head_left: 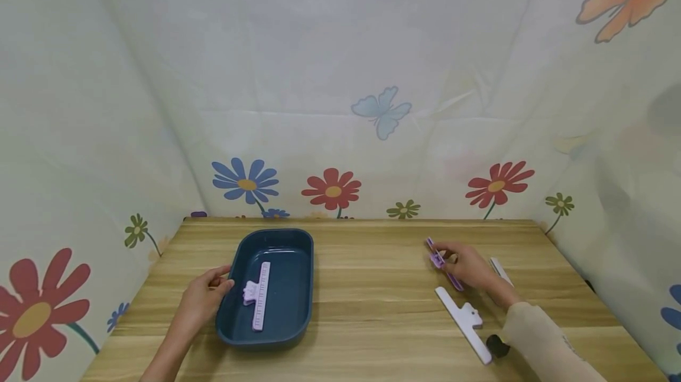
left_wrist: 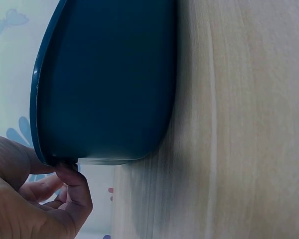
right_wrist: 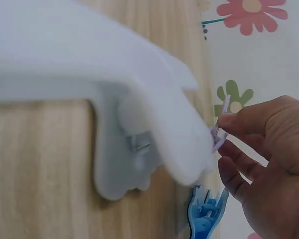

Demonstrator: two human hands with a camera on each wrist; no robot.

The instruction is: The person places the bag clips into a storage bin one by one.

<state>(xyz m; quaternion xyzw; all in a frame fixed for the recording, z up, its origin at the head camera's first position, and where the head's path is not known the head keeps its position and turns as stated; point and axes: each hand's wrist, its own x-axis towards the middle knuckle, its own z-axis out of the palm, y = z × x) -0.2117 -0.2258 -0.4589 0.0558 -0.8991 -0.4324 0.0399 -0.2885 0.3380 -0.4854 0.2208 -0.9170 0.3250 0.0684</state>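
My left hand (head_left: 201, 299) pinches the left rim of a dark blue tray (head_left: 289, 296), thumb and index finger at its edge. In the left wrist view, the tray's side wall (left_wrist: 104, 84) stands over the wood surface. A pale lilac sealing clip (head_left: 260, 299) with a long ridged bar lies inside the tray. Over on the right, my right hand (head_left: 470, 266) holds a purple sealing clip (head_left: 437, 260) by its middle with the fingertips. Nearer to me than that hand lies a white sealing clip (head_left: 463, 323), which looms large in the right wrist view.
A blue clip (right_wrist: 204, 214) lies beyond the white one in the right wrist view. Part of a pale bar (head_left: 502, 271) shows behind my right wrist. A small black object (head_left: 498, 346) is beside the sleeve. Flowered cloth (head_left: 298, 151) hangs behind the wooden table (head_left: 372, 305).
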